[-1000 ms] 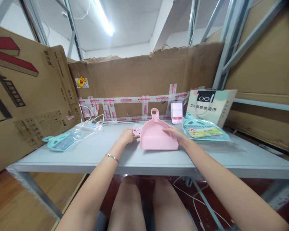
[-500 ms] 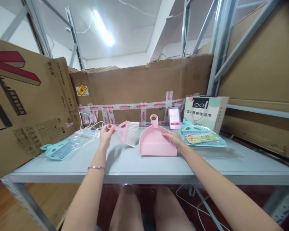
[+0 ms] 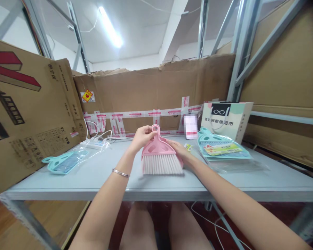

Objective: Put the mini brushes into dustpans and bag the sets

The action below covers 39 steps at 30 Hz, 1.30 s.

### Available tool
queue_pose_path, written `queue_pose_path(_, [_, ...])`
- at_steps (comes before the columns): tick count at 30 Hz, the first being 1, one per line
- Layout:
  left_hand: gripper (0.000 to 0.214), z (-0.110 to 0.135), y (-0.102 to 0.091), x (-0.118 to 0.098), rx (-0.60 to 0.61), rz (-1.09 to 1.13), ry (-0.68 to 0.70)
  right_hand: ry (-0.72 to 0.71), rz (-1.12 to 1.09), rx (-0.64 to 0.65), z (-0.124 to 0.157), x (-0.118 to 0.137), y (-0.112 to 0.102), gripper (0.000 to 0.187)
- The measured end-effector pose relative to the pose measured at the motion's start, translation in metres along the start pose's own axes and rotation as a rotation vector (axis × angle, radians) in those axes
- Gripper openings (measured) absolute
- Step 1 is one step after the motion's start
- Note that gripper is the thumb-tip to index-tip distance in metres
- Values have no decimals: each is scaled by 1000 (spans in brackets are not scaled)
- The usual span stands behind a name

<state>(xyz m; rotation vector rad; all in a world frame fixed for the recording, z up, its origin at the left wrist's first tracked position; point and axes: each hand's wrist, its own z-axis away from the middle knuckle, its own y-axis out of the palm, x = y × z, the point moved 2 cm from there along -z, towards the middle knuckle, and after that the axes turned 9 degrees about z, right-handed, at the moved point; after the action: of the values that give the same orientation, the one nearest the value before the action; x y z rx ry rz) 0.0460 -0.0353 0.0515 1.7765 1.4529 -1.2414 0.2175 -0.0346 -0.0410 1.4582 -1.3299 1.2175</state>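
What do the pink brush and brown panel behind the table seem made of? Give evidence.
Pink brush: probably moulded plastic, satin, from its smooth, one-coloured body; its pale, straight bristles look synthetic. Brown panel: likely cardboard, matte, from its torn top edge.

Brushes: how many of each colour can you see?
Pink brush: 1
Teal brushes, one at the left and one at the right: 2
Total in sight: 3

We grip pink brush [image 3: 161,160] with left hand [image 3: 143,136]; beneath brush, pink dustpan [image 3: 182,161], right hand [image 3: 179,150] holding its edge; right of brush, teal dustpan [image 3: 211,136].
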Motion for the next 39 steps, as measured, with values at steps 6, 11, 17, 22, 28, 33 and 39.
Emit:
queue_pose_path(6, [21, -22, 7, 27, -308, -358, 300, -45, 68, 51, -4, 10, 9, 49])
queue_pose_path(11, [64, -17, -9, 54, -205, -146, 96, -82, 182, -28, -11, 4, 9, 47])
queue_pose_path(17, [36, -9, -16, 66, 28, -277, 18, -120, 300, 33, -21, 8, 10, 46])
queue_pose_path(22, [40, -8, -12, 68, -31, -369, 131, -129, 377, 70, -35, 25, 18, 45])
queue_pose_path(28, [39, -8, -13, 72, -43, -451, 173, -98, 281, 104, -51, 36, 19, 42])
queue_pose_path(33, [36, -7, -12, 69, -56, -650, 168, -67, 200, -18, -55, 31, 22, 48])
queue_pose_path(39, [35, -3, -2, 63, -37, -911, 101, -66, 184, -88, -52, 28, 27, 52])
